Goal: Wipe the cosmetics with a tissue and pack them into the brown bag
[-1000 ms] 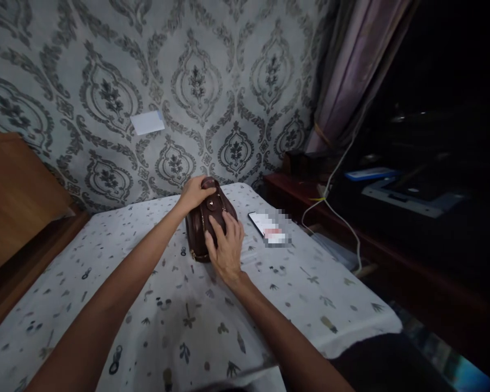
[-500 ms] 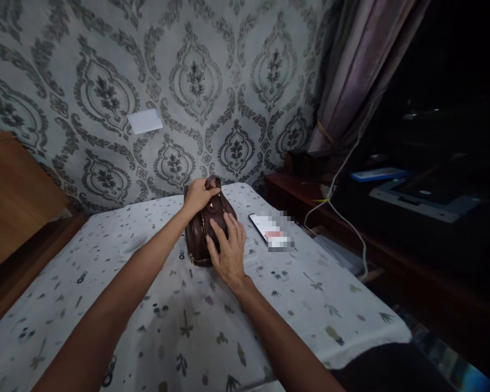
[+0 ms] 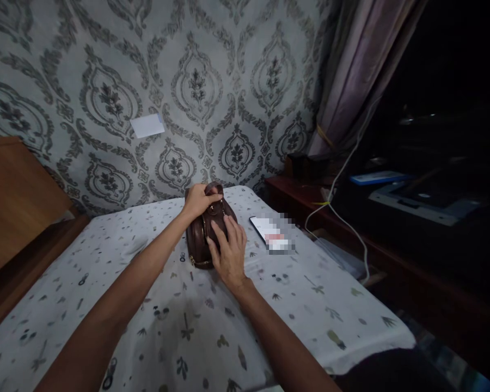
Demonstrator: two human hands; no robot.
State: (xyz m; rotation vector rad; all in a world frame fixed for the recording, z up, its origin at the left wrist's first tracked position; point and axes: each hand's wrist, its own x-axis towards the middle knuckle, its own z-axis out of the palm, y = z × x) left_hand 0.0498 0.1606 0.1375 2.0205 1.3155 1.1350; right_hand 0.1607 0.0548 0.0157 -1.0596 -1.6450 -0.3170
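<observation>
A small brown leather handbag (image 3: 200,247) with gold-coloured zips stands on the bed, its short handle (image 3: 214,188) sticking up on top. My left hand (image 3: 199,201) grips the bag's upper part beside the handle, thumb stretched across the top. The other left fingers are mostly hidden. Spread over the bag's near right side, my right hand (image 3: 231,250) lies with its fingers apart, pressing on the leather. A phone (image 3: 265,231) with a lit, partly blurred-out screen lies to the right of the bag.
The patterned white sheet (image 3: 188,321) covers the bed up to the wallpapered wall. A wooden headboard or cabinet (image 3: 20,201) stands at left. On the right are a dark red ledge (image 3: 283,188), a hanging white cable (image 3: 353,231) and a tied curtain (image 3: 351,76).
My left thumb has shifted slightly, and more of the bag's handle shows above it. My right hand stays spread on the bag. The view has tilted up a little.
</observation>
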